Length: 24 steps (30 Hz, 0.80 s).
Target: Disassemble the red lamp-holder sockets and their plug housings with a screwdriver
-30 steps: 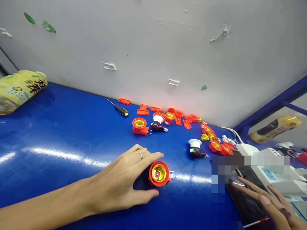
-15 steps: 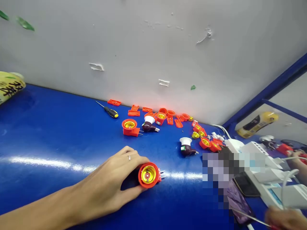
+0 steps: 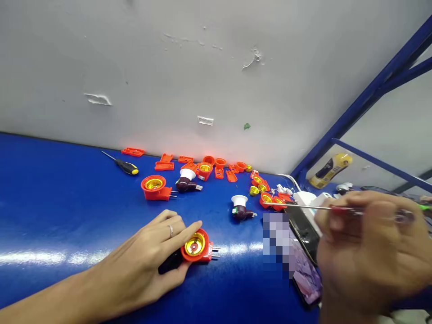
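My left hand [image 3: 145, 261] is closed around the side of a red plug-in lamp socket [image 3: 195, 245] on the blue table. The socket's gold threaded cup faces up, with a screw at its bottom, and its metal prongs point right. My right hand [image 3: 374, 256], partly blurred, grips a screwdriver [image 3: 300, 205] by its red and clear handle. The thin shaft points left, its tip apart from the held socket. Beyond my left hand stands another red lamp socket [image 3: 157, 191]. A dark socket with a white rim [image 3: 239, 207] lies further right.
A black-and-yellow screwdriver [image 3: 125, 167] lies at the back left. Several red shells and gold threaded cups [image 3: 254, 191] line the wall. Phones [image 3: 303, 270] and white chargers lie at the right, near a blue frame [image 3: 357, 99] with a yellow bottle [image 3: 330, 170] behind it.
My right hand has come up from the lower right corner with the screwdriver, now held across the right side. The view has turned right; my left hand still holds the socket.
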Motion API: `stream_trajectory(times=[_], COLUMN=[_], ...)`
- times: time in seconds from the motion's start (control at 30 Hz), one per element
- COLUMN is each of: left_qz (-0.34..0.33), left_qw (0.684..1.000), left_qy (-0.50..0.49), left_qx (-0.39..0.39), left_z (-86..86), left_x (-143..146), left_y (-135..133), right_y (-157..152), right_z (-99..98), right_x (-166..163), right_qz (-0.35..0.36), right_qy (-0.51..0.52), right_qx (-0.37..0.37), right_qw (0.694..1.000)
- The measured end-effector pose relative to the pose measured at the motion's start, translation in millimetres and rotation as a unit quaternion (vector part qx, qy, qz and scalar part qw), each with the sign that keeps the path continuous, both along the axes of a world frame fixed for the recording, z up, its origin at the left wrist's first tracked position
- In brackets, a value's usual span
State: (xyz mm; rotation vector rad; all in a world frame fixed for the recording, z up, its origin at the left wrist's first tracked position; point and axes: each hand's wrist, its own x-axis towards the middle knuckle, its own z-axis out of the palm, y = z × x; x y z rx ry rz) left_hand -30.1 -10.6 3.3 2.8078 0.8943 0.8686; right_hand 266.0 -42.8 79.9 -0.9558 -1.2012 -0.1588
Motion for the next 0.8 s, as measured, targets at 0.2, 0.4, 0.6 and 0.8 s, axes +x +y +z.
stream_trajectory(times=[0.2, 0.4, 0.6, 0.8], left_qz=[-0.020, -0.026, -0.011, -0.009], left_qw=[1.000, 0.999, 0.999, 0.999], left_qy=[-0.015, -0.040, -0.033, -0.011], left_qx=[0.017, -0.011, -0.029, -0.051], left_z=[1.1, 1.6, -3.4, -5.7], left_x=[6, 6, 3, 2], left_y=[1, 3, -2, -6], right_y=[6, 7, 7, 2], right_z=[-19.0, -30.6, -35.0, -43.1], right_x=[-61, -74, -72, -68], right_qz=[0.149, 0.179, 0.206, 0.220], right_qy=[-0.220, -0.300, -0.280, -0.289], right_qx=[-0.124, -0.152, -0.250, -0.246], right_qw=[0.956, 0.925, 0.904, 0.899])
